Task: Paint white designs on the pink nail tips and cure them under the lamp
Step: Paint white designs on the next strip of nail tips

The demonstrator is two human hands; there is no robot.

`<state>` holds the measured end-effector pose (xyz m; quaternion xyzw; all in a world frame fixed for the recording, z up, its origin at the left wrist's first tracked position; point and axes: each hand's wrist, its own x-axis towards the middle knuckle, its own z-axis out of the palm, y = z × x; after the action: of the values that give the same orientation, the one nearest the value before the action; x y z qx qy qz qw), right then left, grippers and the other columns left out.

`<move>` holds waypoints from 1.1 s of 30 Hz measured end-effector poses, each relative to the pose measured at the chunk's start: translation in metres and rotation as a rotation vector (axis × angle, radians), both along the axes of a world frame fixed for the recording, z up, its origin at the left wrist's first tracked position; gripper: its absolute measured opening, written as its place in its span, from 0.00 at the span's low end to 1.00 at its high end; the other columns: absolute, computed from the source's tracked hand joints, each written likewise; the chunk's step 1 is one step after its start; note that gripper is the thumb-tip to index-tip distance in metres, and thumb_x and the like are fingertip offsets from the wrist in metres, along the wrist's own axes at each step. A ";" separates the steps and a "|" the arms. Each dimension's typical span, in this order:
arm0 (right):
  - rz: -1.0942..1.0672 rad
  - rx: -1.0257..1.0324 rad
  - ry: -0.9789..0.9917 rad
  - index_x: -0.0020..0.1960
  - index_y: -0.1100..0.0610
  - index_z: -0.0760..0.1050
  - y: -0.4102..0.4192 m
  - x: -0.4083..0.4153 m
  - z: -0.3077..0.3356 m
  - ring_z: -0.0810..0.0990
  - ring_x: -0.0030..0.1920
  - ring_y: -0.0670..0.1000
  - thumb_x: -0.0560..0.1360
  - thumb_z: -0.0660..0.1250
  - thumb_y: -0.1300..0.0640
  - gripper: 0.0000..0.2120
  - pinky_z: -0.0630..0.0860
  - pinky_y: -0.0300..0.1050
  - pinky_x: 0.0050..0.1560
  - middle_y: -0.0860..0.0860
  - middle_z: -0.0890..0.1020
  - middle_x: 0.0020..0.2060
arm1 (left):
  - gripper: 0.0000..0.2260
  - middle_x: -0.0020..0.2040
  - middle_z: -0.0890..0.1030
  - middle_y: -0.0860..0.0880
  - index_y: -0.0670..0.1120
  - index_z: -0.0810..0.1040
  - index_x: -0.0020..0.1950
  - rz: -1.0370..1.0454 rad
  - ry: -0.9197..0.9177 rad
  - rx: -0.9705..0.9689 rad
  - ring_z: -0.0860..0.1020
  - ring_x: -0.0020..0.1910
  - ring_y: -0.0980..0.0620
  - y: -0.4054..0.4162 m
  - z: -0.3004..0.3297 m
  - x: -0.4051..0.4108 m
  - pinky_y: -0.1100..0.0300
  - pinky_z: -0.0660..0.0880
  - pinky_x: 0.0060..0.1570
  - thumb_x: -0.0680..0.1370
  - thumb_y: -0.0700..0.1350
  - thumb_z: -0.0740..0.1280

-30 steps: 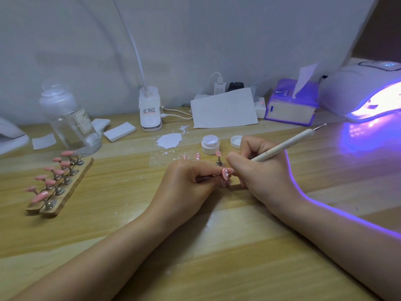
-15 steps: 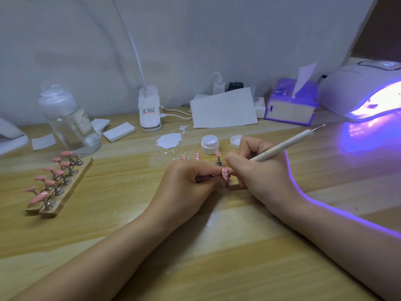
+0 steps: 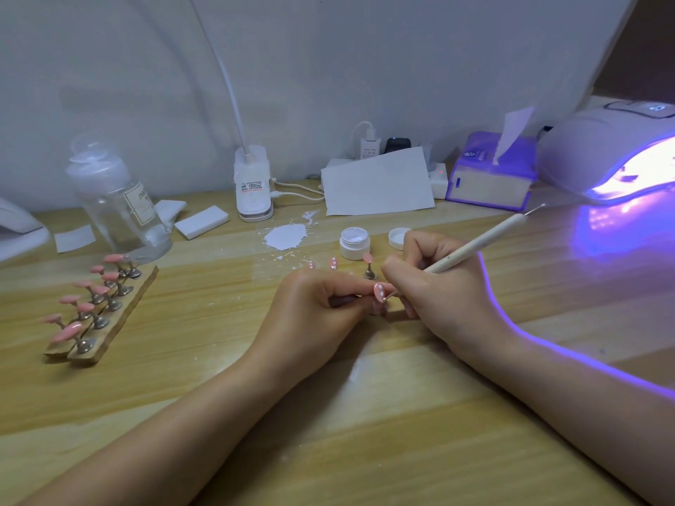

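The person is dotting white onto a pink nail tip [image 3: 380, 291], which is sitting near the middle of the counter [image 3: 365, 414], held just above the wood. The left hand [image 3: 321, 315] is pinching the tip's stand, its grip curled round the little stem so the pink face is tilting toward the right hand [image 3: 438, 294]. That hand is holding a dotting tool [image 3: 475, 246] like a pencil, grip pressed tight round the shaft, and the tool's fine point is touching the tip beside the white dots already on it.

Toward the far edge, just beyond the hands, an open jar of white gel [image 3: 354, 242] is standing with its lid [image 3: 399, 237] beside it, and another tip on a stand [image 3: 369, 266] is waiting between jar and hands. A wooden rack of plain pink tips [image 3: 98, 308] is lying toward the left edge. The curing lamp [image 3: 606, 151] is glowing violet at the far right corner.

So the painting step appears to be under way on this one tip, with most of the rack seemingly still undecorated. The next move probably calls for a light, steady lift of the point so the dot is not smearing, then either a fresh dip in the jar or a carry to the lamp with the wet face kept untouched.
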<state>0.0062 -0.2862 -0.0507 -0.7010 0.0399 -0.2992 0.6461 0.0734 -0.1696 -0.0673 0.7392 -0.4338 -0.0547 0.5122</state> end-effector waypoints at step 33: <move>0.009 0.005 0.003 0.24 0.57 0.59 0.001 -0.002 0.002 0.67 0.14 0.40 0.69 0.61 0.76 0.22 0.61 0.27 0.18 0.42 0.64 0.12 | 0.07 0.40 0.84 0.54 0.48 0.84 0.45 0.034 -0.024 0.039 0.77 0.40 0.70 -0.001 0.000 0.000 0.79 0.58 0.57 0.72 0.37 0.70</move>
<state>0.0047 -0.2850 -0.0492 -0.7001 0.0384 -0.2954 0.6490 0.0729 -0.1704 -0.0671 0.7568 -0.4262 -0.0456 0.4935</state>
